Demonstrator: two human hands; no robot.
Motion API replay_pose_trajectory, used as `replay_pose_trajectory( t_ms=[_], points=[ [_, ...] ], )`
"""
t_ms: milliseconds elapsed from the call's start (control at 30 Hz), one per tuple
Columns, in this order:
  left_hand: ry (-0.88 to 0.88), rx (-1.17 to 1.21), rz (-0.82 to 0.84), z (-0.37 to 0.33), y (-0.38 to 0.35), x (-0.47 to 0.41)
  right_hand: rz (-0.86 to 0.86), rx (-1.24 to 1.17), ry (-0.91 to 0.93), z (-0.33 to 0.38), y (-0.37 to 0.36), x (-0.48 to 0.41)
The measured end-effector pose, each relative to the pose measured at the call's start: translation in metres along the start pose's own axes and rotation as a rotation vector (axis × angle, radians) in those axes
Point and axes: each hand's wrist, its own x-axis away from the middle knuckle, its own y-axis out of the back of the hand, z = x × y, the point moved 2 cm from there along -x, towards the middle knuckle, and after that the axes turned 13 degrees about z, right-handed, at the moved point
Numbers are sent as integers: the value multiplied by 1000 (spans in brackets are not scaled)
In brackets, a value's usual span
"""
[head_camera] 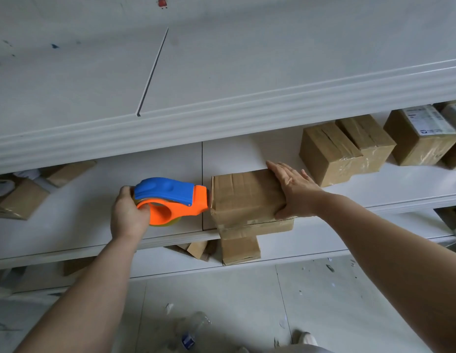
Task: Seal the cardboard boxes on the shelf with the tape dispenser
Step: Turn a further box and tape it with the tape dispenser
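A brown cardboard box sits at the front edge of the white middle shelf, slightly overhanging it. My right hand lies flat on the box's right end, fingers spread, pressing it down. My left hand grips a blue and orange tape dispenser with a clear tape roll. The dispenser's orange nose touches the left side of the box.
Three taped boxes stand at the right of the same shelf. More cardboard lies at the left. A box sits on the lower shelf below. A plastic bottle lies on the littered floor.
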Motion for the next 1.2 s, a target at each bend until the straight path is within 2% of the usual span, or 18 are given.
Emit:
replay_pose_trajectory(
  t_ms=[133, 233, 367, 467, 567, 767, 833, 933, 1000, 1067, 1200],
  points=[
    [16, 8, -22, -1, -4, 1, 40, 280, -24, 15, 8, 2],
    [9, -11, -19, -1, -2, -2, 14, 431, 103, 43, -4, -1],
    [4, -3, -10, -1, -3, -4, 87, 401, 123, 56, -13, -5],
    [6, 13, 2, 2, -6, -5, 62, 439, 195, 72, -23, -9],
    [8, 26, 7, 6, -8, -4, 59, 371, 209, 85, -24, -13],
    [3, 50, 22, 8, -10, -4, -67, 322, 169, 108, -13, -21],
    [-16, 57, 30, 7, -8, -4, -22, 336, 92, 116, -9, -34],
    [-68, 66, 51, 2, -6, -3, 140, 381, 13, 122, -5, -53],
    [-94, 83, 32, -2, -2, -2, 145, 364, 17, 121, 0, -57],
    [-126, 137, -25, -9, 6, -2, 70, 305, 47, 119, 12, -51],
    [-214, 261, -108, -37, 16, -2, -114, -152, 196, 95, 41, -27]
  ],
)
